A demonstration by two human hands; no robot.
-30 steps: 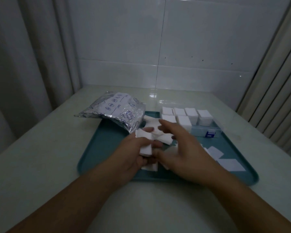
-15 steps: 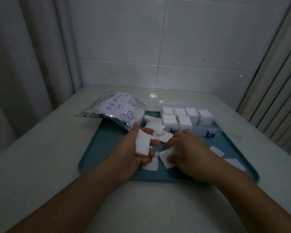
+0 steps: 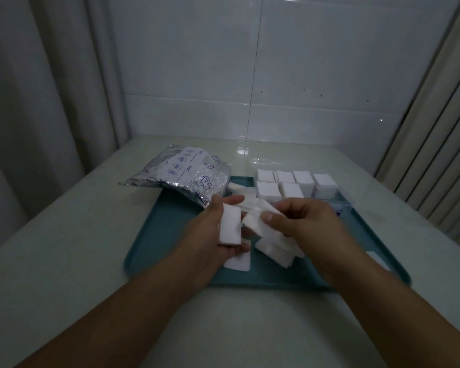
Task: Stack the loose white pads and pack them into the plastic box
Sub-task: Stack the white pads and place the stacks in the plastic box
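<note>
Left hand: the left hand (image 3: pixel 218 235) is curled around a small stack of white pads (image 3: pixel 231 226), thumb on one side and fingers on the other, above the tray.
Right hand: the right hand (image 3: pixel 303 224) pinches a loose pad (image 3: pixel 255 221) between thumb and fingers, right beside the stack.
Loose pads: a few more pads (image 3: pixel 276 251) lie in a messy pile on the tray under the right hand. One flat pad (image 3: pixel 238 262) lies just below the left hand. More pads lie beyond the hands, near the bag.
Plastic box: the clear box (image 3: pixel 341 203) sits at the far right of the tray, with neat white pad stacks (image 3: pixel 294 183) standing in it.
Tray: the teal tray (image 3: pixel 160 229) rests on the pale table (image 3: pixel 64 248).
Bag: a shiny foil bag (image 3: pixel 186 176) lies on the tray's far left corner and partly on the table.
</note>
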